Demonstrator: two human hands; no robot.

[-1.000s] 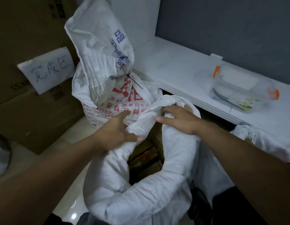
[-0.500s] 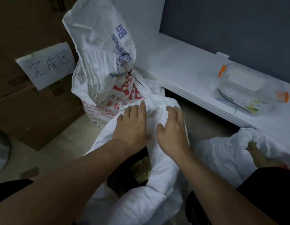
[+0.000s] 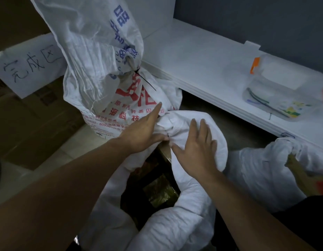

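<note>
An open white woven sack [image 3: 189, 220] stands on the floor in front of me, its rim rolled down into a thick roll. Dark and yellowish packets [image 3: 159, 192] show inside it. My left hand [image 3: 144, 131] lies on the far part of the rolled rim, index finger stretched out, thumb against the fabric. My right hand [image 3: 197, 151] rests flat on the rim just to the right, fingers spread and straight. The two hands nearly touch at the thumbs.
A tied white sack with red and blue print [image 3: 106, 73] stands behind, closed by a black cable tie [image 3: 144, 80]. A white shelf [image 3: 202, 66] carries a clear plastic box [image 3: 280, 91]. Cardboard boxes [image 3: 30, 124] with a handwritten paper sign [image 3: 28, 67] lie left. Another white sack [image 3: 265, 171] is right.
Both hands went from gripping the sack's rim to lying flat on it, then slid a little along the roll. The left index finger now points outward. The view moved closer.
</note>
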